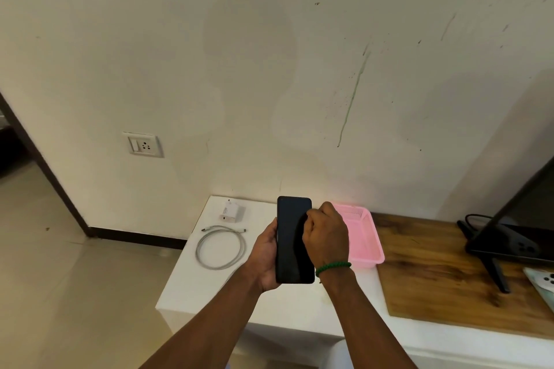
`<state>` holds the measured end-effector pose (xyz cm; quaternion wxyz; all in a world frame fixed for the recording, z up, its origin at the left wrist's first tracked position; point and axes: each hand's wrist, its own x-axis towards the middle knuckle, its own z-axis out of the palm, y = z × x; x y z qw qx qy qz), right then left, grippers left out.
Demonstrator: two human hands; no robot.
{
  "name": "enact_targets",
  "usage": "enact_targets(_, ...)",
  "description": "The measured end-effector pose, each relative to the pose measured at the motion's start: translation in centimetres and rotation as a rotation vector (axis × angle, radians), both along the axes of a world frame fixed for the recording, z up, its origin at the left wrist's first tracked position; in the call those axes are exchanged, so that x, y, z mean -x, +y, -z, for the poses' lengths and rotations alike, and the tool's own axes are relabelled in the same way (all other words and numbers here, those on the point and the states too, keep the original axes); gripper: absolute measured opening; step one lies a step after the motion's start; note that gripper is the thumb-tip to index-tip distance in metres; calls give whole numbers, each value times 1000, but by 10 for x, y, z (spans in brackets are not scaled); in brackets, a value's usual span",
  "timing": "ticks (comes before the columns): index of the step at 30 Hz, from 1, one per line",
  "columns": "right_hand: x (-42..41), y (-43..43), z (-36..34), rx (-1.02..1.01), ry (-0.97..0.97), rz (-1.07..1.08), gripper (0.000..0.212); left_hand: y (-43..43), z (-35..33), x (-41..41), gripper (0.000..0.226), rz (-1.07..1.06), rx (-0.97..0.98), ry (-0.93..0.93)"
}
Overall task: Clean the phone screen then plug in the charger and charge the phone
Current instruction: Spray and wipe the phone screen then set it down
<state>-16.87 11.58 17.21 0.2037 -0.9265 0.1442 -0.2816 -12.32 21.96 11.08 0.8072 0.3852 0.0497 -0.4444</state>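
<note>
A black phone is held upright over the white table, its dark screen facing me. My left hand grips it from the left edge and from behind. My right hand, with a green bracelet on the wrist, lies with curled fingers against the upper right of the screen; I cannot see whether anything is between the fingers. A white charger adapter lies at the table's far left corner. The coiled white cable lies just in front of it. A wall socket with a switch is on the wall to the left, above the floor.
A pink plastic basket sits on the table behind my right hand. To the right are a wooden board, a dark screen on a stand and part of a white object. A doorway opens at far left.
</note>
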Motion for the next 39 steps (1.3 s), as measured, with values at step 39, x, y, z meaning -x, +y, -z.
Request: enact_targets(39,2,45,5,52,-25,-109,17,-1,-15,14,62,39,162,100)
